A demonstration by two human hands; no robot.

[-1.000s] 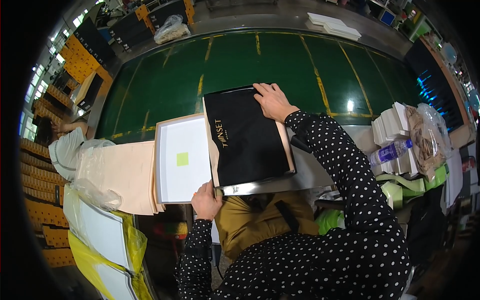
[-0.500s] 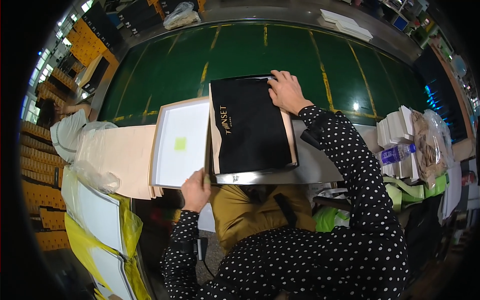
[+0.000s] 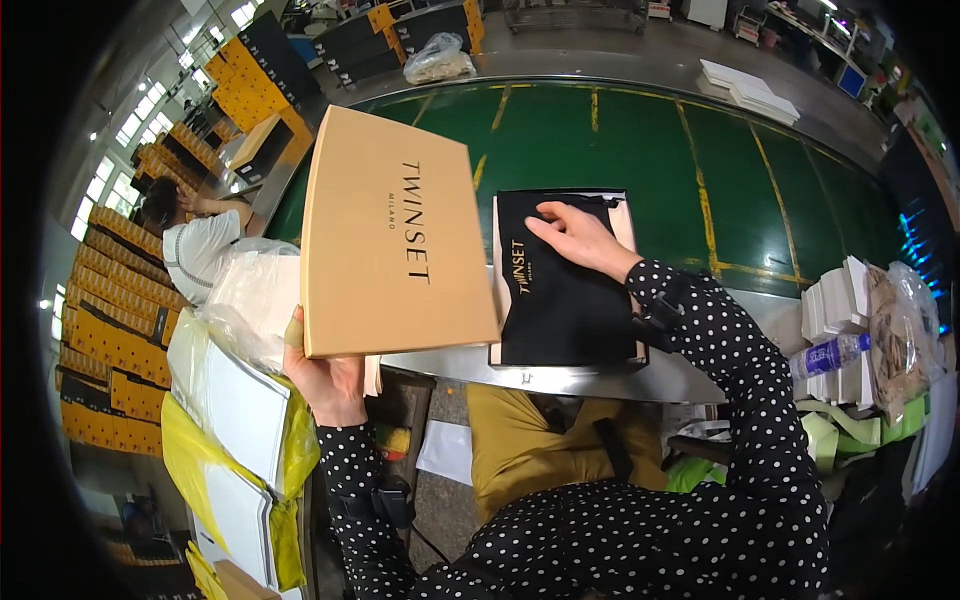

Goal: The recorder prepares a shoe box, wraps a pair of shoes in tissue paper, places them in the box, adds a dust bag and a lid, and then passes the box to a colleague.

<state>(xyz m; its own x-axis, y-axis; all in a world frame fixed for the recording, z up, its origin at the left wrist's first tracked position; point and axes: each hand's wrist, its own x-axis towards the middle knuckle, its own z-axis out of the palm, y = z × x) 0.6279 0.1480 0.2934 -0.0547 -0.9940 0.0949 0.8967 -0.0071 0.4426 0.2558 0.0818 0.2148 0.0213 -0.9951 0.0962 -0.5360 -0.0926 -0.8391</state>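
My left hand [image 3: 325, 370] grips the lower left corner of a tan box lid [image 3: 390, 250], thumb along its edge. The lid is raised and tilted, its printed outer face showing. To its right, an open shallow box [image 3: 640, 355] lies on the metal edge of the table. Inside is a folded black cloth bag [image 3: 565, 320] with gold lettering, and pale paper shows along its sides. My right hand [image 3: 580, 238] rests over the upper part of the black cloth bag, fingers stretched out and holding nothing.
Ahead runs a green belt [image 3: 650, 150] marked with yellow lines. At the right are stacked white cards [image 3: 835, 300] and a plastic bottle [image 3: 830, 355]. Pale sheets in yellow plastic [image 3: 235, 420] stand at the left. A person [image 3: 205, 240] sits beyond them; white boards [image 3: 748, 90] lie far right.
My left hand has lifted the lid and turned it over, so its tan outside shows instead of the white inside. My right hand has moved from the box's far right corner onto the black cloth bag.
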